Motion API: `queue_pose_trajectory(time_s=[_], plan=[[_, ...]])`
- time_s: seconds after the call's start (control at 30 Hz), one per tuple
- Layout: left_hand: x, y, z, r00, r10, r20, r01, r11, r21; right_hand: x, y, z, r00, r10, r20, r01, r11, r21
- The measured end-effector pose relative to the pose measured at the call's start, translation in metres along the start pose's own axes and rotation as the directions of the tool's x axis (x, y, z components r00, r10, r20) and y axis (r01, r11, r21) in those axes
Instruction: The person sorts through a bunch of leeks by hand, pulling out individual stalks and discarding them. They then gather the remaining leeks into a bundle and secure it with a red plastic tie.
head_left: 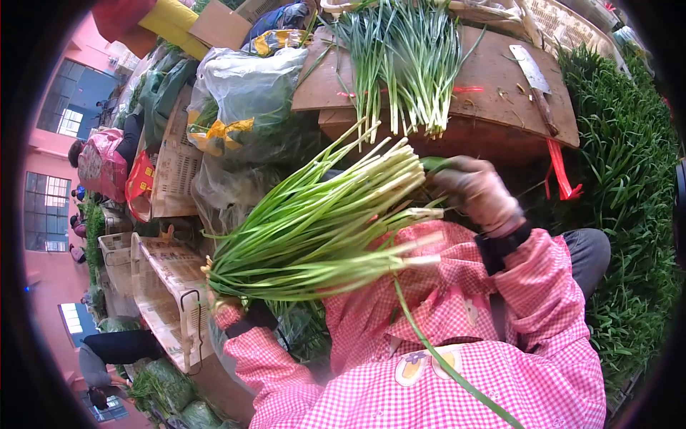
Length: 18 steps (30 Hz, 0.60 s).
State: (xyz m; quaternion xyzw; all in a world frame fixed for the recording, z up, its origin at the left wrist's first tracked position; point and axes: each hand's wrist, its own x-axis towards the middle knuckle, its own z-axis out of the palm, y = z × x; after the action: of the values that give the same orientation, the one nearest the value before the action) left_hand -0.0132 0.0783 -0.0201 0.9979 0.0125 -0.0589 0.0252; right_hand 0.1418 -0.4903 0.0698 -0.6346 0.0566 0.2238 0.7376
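Note:
A large bunch of long green stalks with pale ends lies across the front of my checked smock. At the bunch's left end, my left hand is wrapped round it, mostly hidden beneath the leaves. My right hand, blurred and in a dirty glove, is closed by the pale stalk ends, with a bit of green leaf at its fingers. One loose leaf hangs down over the smock. Beyond the hands, more stalks rest on a wooden board, with red ties under them.
A cleaver lies on the board's right side, above a hanging red strap. Piled greens fill the right. Plastic bags and crates stand at the left. Other people are farther left.

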Motion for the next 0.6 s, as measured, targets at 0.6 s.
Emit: queue_pose_trajectory(time_s=[0.6], plan=[[-0.022, 0.022, 0.034, 0.836, -0.483, 0.263, 0.048, -0.412, -0.910, -0.016, 0.035, 0.029, 0.972, -0.071, 0.225, 0.068, 0.997, 0.020]])
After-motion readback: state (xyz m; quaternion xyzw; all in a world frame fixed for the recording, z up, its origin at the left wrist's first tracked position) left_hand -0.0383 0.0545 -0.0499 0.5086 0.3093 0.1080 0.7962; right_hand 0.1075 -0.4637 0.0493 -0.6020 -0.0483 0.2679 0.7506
